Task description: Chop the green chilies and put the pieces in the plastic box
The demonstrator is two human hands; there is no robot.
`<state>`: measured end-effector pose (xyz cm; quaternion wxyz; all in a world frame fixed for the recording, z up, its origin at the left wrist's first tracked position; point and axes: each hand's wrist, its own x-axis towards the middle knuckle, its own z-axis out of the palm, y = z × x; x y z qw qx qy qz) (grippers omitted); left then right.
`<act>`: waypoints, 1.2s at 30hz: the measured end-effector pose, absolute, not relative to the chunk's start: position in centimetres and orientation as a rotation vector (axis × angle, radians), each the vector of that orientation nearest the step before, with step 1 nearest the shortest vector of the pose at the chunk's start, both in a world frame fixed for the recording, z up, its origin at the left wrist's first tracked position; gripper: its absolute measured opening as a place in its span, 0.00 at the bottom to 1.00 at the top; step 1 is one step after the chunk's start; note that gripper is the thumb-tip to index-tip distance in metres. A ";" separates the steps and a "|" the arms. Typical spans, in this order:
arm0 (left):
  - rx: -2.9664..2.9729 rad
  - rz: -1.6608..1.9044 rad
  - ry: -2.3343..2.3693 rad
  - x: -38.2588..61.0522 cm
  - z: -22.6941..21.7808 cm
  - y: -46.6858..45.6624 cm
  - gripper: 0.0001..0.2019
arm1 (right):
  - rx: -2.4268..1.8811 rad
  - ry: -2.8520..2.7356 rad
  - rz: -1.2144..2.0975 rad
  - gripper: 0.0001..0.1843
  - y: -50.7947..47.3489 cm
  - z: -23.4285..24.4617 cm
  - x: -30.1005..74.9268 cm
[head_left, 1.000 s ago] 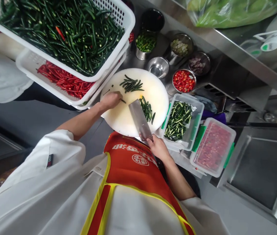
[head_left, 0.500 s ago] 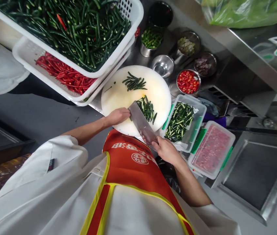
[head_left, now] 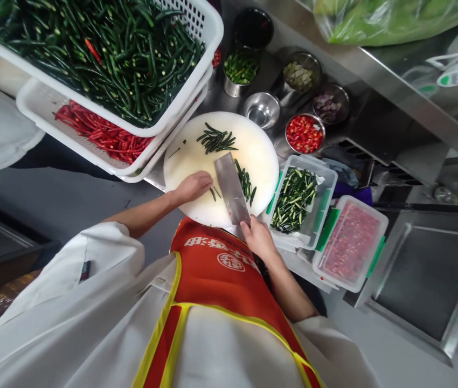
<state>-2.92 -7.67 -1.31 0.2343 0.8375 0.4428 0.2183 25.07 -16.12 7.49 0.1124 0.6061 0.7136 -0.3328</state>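
My right hand (head_left: 258,237) grips the handle of a cleaver (head_left: 231,187) whose blade lies over the round white cutting board (head_left: 259,148). A pile of cut green chilli pieces (head_left: 246,185) lies just right of the blade. My left hand (head_left: 193,186) rests on the board left of the blade, fingers curled beside a few loose chilli pieces (head_left: 214,192). A small bunch of whole green chillies (head_left: 215,140) lies at the board's far side.
A white basket of green chillies (head_left: 103,48) sits stacked on a basket of red chillies (head_left: 99,134) at upper left. Steel bowls (head_left: 262,109) with chopped red chilli (head_left: 304,133) stand behind the board. Clear tubs of cut green chilli (head_left: 296,198) and minced meat (head_left: 350,242) lie right.
My left hand came from the board's left edge to the cleaver. The blade has shifted left off the cut pile and now points more upright on the board.
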 end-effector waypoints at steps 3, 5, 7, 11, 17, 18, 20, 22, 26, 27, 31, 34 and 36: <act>2.130 0.648 1.551 -2.4 -0.4 -3.4 0.13 | 1.782 2.078 -1.022 0.13 -17.5 8.1 26.9; 2.042 0.597 1.711 -1.7 0.2 -0.6 0.11 | 1.708 2.090 -1.051 0.13 -18.2 8.5 27.5; 1.983 0.474 1.829 -0.9 0.6 1.7 0.10 | 1.619 2.115 -1.064 0.12 -18.7 8.6 27.5; 1.886 0.177 1.978 0.1 1.2 3.7 0.09 | 1.545 2.141 -1.084 0.10 -18.9 8.5 27.0; 1.844 -0.213 1.944 -1.4 2.4 0.9 0.12 | 1.747 2.070 -1.093 0.10 -18.2 7.8 27.6; 1.858 -0.256 1.913 -1.6 2.6 -0.2 0.13 | 1.777 2.056 -1.104 0.11 -18.1 7.7 27.7; 1.891 -0.340 1.809 -1.8 3.0 -2.7 0.13 | 1.813 2.030 -1.139 0.11 -17.8 7.6 27.9; 1.952 -0.326 1.674 -2.0 2.9 -4.9 0.12 | 1.812 2.027 -1.153 0.11 -17.5 7.5 27.8; 2.202 0.101 1.551 -3.3 1.5 -6.2 0.16 | 1.774 2.074 -1.100 0.09 -17.1 7.5 27.4; 2.278 0.205 1.515 -3.8 1.0 -5.9 0.18 | 1.771 2.076 -1.103 0.09 -17.0 7.5 27.3; 2.452 0.338 1.276 -5.2 -0.5 -4.8 0.18 | 1.779 2.072 -1.112 0.09 -16.9 7.4 27.0; 2.501 0.380 1.057 -4.6 -0.7 -5.9 0.16 | 1.777 2.085 -1.089 0.08 -17.0 7.5 26.9; 2.510 0.423 0.899 -3.7 -0.7 -7.6 0.16 | 1.770 2.087 -1.069 0.09 -17.2 7.6 26.9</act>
